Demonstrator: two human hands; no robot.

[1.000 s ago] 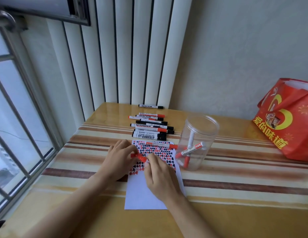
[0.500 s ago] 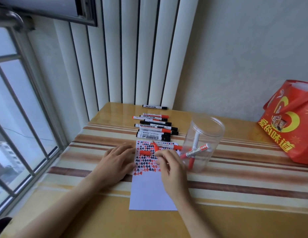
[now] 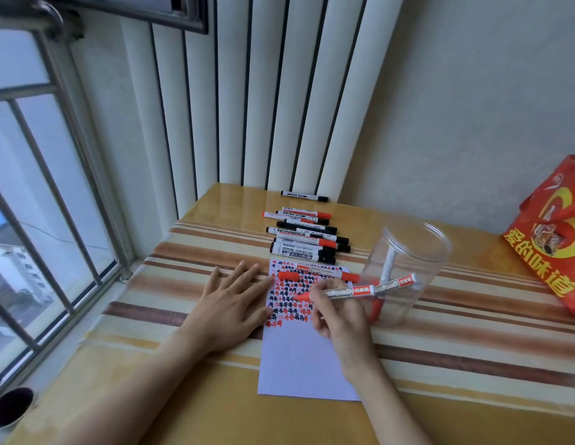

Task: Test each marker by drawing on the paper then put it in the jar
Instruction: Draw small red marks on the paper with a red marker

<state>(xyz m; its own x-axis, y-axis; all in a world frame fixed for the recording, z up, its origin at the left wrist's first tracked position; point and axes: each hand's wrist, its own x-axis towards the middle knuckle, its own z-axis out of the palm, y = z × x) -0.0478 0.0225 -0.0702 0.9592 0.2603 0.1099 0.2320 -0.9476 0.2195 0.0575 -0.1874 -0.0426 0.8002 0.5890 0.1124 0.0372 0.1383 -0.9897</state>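
Note:
A white paper [image 3: 299, 361] lies on the table, its upper half filled with red and black marks. My right hand [image 3: 339, 319] grips an uncapped red marker [image 3: 353, 291], its tip touching the drawn marks. My left hand [image 3: 230, 305] lies flat with straight fingers on the paper's left edge. The marker's red cap [image 3: 288, 275] rests at the top of the paper, beside another red marker [image 3: 327, 272]. A clear plastic jar [image 3: 404, 271] stands right of the paper with markers inside. Several red and black markers [image 3: 307, 240] lie in rows behind the paper.
The table [image 3: 472, 364] has a striped glossy cover. A red printed bag [image 3: 552, 245] stands at the far right. A barred window [image 3: 39, 203] and sill run along the left, with white vertical blinds [image 3: 263, 101] behind the table. A dark round object [image 3: 11, 406] sits at the lower left.
The cap came off the red marker and now lies at the top of the paper. My right hand turned the marker and set its tip on the paper; my left hand flattened.

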